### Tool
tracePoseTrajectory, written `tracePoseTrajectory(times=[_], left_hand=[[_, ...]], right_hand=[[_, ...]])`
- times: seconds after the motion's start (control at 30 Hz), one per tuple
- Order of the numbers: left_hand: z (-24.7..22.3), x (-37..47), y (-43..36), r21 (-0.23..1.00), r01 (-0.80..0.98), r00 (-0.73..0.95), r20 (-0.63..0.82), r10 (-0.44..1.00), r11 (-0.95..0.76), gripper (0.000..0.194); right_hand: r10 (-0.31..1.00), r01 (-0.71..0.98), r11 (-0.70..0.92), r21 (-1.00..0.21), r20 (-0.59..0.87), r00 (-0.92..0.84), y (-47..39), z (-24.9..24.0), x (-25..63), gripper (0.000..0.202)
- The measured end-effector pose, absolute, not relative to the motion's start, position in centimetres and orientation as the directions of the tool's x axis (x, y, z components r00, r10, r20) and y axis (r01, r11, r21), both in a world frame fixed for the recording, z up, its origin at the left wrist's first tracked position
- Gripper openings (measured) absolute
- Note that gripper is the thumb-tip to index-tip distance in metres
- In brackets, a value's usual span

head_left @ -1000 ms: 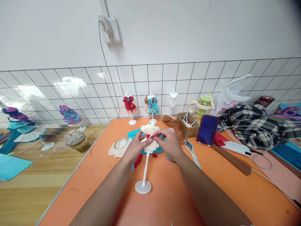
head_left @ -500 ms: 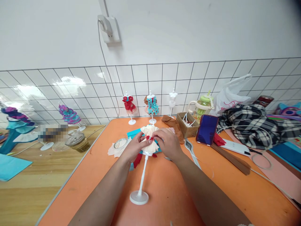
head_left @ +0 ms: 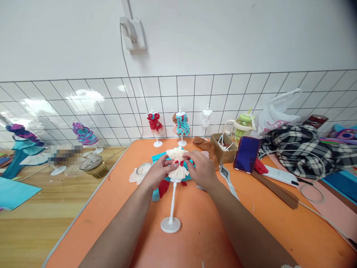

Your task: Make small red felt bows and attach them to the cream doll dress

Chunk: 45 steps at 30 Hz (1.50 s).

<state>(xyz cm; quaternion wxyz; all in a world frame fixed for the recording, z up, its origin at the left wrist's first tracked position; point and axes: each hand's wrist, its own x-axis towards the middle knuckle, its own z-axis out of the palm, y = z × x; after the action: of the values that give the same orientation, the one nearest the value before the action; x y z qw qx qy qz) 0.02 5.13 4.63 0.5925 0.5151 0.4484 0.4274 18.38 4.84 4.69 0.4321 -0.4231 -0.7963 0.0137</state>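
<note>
In the middle, a small white mannequin stand (head_left: 171, 224) leans slightly, its round base on the table. It wears a pleated cream paper dress (head_left: 178, 173), cinched at the waist with a red bow (head_left: 179, 163). My left hand (head_left: 157, 171) is closed on the dress's left side, its thumb by the bow. On the other side, my right hand (head_left: 203, 169) curves close to the bow, thumb and forefinger apart. Teal paper (head_left: 158, 156) and red scraps (head_left: 163, 188) lie behind and below the dress. A tape roll (head_left: 144, 169) sits left.
Along the tiled wall stand a red-dressed mannequin (head_left: 155, 124), a blue-ruffled one (head_left: 182, 124) and a bare one (head_left: 206, 118). To the right are a cardboard box (head_left: 227, 154), a phone (head_left: 247, 154), a bottle (head_left: 242, 128) and plaid cloth (head_left: 295, 143). A lidded cup (head_left: 95, 166) stands left.
The stand's base has shifted slightly right and away from me, so the mannequin is more upright. My right fingers have moved a little off the bow and opened.
</note>
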Motion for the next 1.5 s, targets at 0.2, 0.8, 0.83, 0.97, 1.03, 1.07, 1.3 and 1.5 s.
tracePoseTrajectory(times=[0.2,0.8,0.83,0.97,1.03,1.07,1.3,1.5], left_hand=[[5.2,0.6,5.7,0.996,0.005,0.206,-0.087,0.975,0.087,0.057],[5.3,2.0,5.5,0.963,0.268,0.085,0.01,0.996,-0.032,0.075],[5.3,2.1,5.5,0.96,0.278,0.084,0.015,0.996,-0.038,0.076],[5.2,2.2,5.4,0.956,0.289,0.084,0.021,0.996,-0.044,0.081],[5.1,2.3,5.3,0.956,0.29,0.081,0.017,0.997,-0.04,0.081],[5.1,2.3,5.3,0.956,0.29,0.08,0.017,0.997,-0.04,0.081],[5.0,2.1,5.4,0.981,0.19,0.047,0.042,0.998,-0.05,0.076],[5.4,1.5,6.1,0.997,-0.044,0.003,0.07,0.998,-0.07,0.068]], right_hand=[[0.678,0.674,0.642,-0.365,0.681,-0.277,4.8,4.6,18.2,0.015],[0.766,0.728,0.532,-0.433,0.612,-0.195,5.1,4.9,18.2,0.006],[0.769,0.725,0.532,-0.437,0.608,-0.198,5.0,4.9,18.2,0.006],[0.784,0.732,0.515,-0.447,0.592,-0.19,5.0,4.8,18.1,0.003],[0.787,0.741,0.496,-0.452,0.594,-0.165,5.0,4.7,18.0,0.002],[0.787,0.744,0.489,-0.456,0.598,-0.152,5.0,4.6,17.9,0.002],[0.766,0.671,0.524,-0.525,0.635,-0.102,4.8,4.6,17.7,0.007],[0.893,0.527,0.366,-0.767,0.449,0.034,6.2,3.4,18.4,0.029]])
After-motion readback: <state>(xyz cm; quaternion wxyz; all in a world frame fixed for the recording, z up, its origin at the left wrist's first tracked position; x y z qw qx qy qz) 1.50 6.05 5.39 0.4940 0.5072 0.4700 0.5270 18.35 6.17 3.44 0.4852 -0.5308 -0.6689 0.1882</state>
